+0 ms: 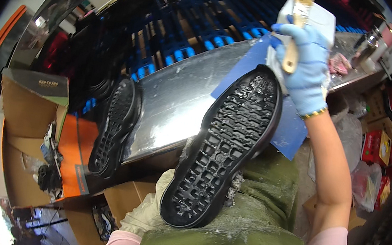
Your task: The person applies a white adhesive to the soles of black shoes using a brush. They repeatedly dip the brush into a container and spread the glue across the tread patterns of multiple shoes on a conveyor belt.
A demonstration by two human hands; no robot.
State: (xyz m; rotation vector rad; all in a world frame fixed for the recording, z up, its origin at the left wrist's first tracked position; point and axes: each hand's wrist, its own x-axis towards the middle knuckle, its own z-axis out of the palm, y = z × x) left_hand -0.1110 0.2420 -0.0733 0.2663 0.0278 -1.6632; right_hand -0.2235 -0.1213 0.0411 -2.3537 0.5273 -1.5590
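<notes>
My left hand (145, 209), in a pale glove, grips the heel end of a black shoe sole (225, 145) that lies open side up on my lap, its moulded grid facing me. My right hand (306, 62), in a blue glove, is raised above the sole's toe end and is closed on the wooden handle of a brush (297, 24), bristles pointing up. Right behind the brush stands a white tub (323, 20) on the metal table (179, 96).
A second black sole (115, 125) leans on the metal table's left edge. A blue sheet (293, 129) lies under the toe of the held sole. Cardboard boxes (26, 106) stand at left, red packets (378, 150) at right. Blue racks fill the background.
</notes>
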